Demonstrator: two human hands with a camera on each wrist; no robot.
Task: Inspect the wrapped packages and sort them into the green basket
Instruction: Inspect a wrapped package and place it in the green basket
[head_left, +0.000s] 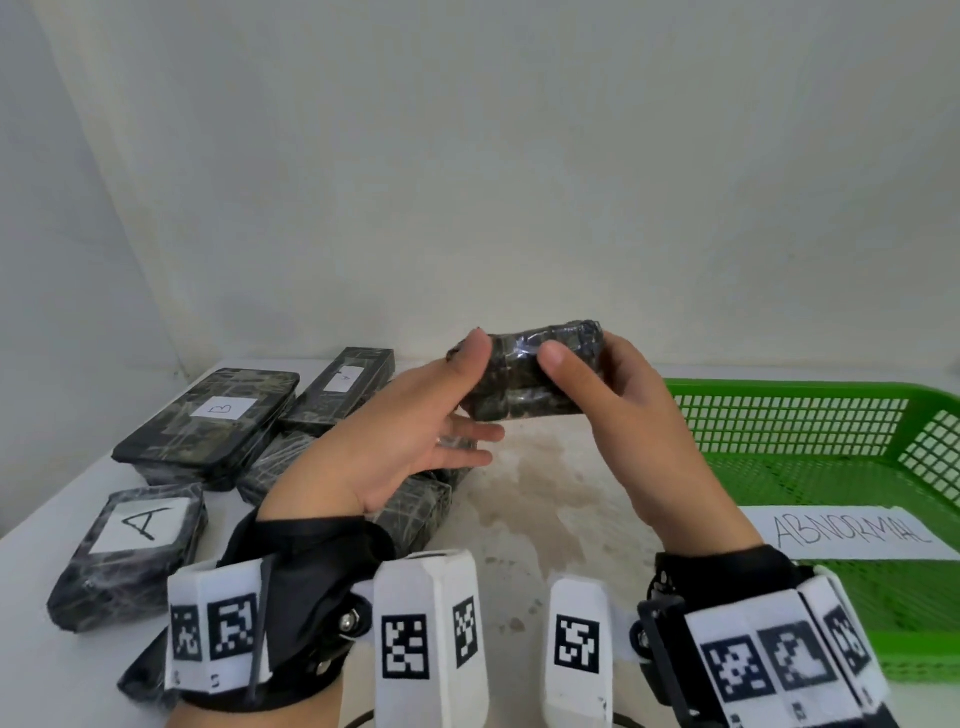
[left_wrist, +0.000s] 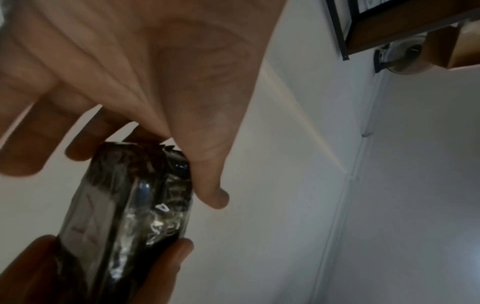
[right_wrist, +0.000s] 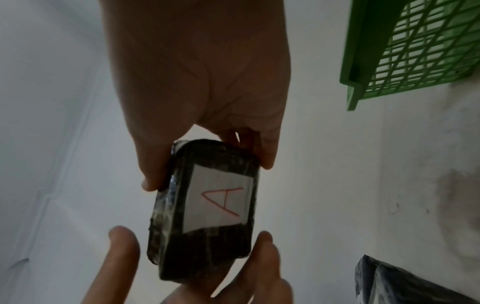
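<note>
We held one wrapped package (head_left: 535, 375) above the desk (head_left: 524, 499), left of the green basket (head_left: 810, 415), both hands (head_left: 415, 441) (head_left: 639, 415) in a pinching grip on it; at least five packages (head_left: 208, 421) lay farther left.

Head view: taken from above and behind the wrists, aimed forward and down across the table (head_left: 530, 499). Both wrist views: shot close along the palms, tilted upward at the wall. The held package (head_left: 530, 374) is shared by all three views.
</note>
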